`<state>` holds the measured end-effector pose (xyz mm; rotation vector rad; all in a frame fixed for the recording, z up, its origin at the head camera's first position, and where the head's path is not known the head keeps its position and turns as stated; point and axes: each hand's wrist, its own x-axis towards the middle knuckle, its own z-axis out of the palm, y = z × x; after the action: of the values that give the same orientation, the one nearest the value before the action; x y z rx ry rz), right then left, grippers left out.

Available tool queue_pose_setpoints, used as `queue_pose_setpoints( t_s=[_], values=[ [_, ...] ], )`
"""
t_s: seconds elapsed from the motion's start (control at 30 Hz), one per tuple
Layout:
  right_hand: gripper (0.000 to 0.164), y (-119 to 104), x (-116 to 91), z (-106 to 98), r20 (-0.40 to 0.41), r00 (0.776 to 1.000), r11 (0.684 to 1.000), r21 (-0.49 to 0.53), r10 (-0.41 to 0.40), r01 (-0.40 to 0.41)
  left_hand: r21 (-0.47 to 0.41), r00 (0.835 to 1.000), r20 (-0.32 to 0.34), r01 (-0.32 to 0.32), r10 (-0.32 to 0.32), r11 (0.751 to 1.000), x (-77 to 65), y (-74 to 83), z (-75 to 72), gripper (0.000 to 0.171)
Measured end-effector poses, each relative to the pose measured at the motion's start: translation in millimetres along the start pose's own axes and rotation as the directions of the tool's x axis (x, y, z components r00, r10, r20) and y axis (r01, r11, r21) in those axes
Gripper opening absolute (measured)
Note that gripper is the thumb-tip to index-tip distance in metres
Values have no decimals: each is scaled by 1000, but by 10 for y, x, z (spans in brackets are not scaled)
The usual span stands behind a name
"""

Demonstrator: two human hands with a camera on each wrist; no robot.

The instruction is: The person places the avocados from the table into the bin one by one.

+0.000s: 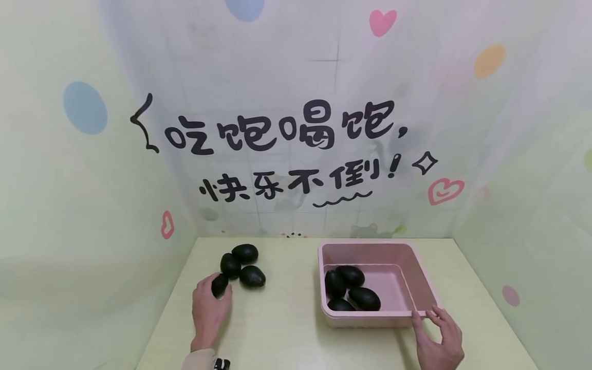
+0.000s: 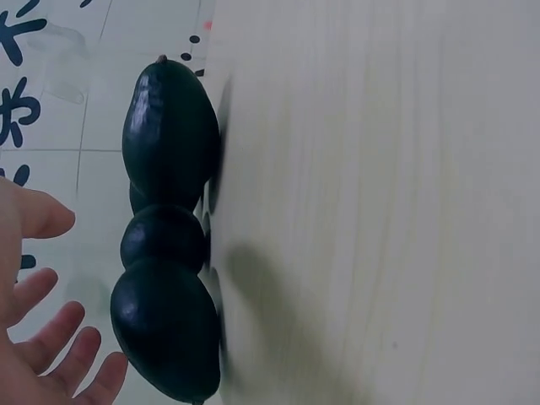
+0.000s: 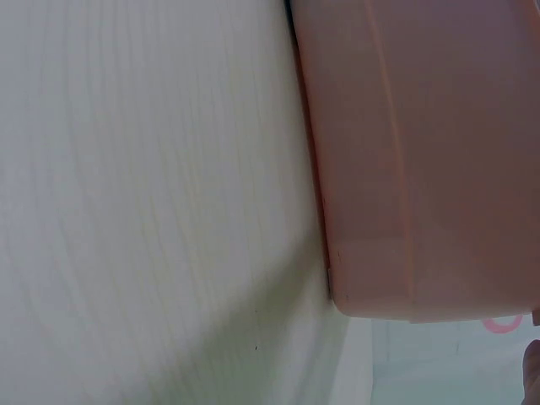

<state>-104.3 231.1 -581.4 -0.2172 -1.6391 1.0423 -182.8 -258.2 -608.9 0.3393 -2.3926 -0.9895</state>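
Note:
My left hand [image 1: 210, 303] reaches over the nearest of several dark avocados on the left of the table. In the left wrist view its thumb and fingers [image 2: 63, 337] are spread, with fingertips right beside that avocado [image 2: 164, 329]. Three more avocados lie close behind and to the right, one of them [image 1: 252, 276] furthest right. On the right stands a pink bin [image 1: 370, 321] with several avocados [image 1: 364, 298] in its left part. At its front right corner my right hand [image 1: 439, 339] pinches the rim between thumb and fingers; the right wrist view shows mostly the bin's side.
The pale wooden table [image 1: 287, 308] runs back to a white wall [image 1: 287, 67] with black lettering. Side walls [image 1: 532, 205] with coloured dots stand to the left and right. A stretch of tabletop separates the loose avocados from the bin.

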Motion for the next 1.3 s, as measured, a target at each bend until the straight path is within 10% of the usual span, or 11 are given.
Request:
queue_pose_setpoints(
  t_s=[0.33,1.3],
  values=[
    [28,-48,-7,-3,5,1000,1000,-11,19,-19,-11,999,-36,35,-35,999,50,-119,-73,46],
    [27,-130,31,-2,18,1000,1000,-8,-2,2,46,988,125,87,-92,995,157,-362,10,58]
  ],
)
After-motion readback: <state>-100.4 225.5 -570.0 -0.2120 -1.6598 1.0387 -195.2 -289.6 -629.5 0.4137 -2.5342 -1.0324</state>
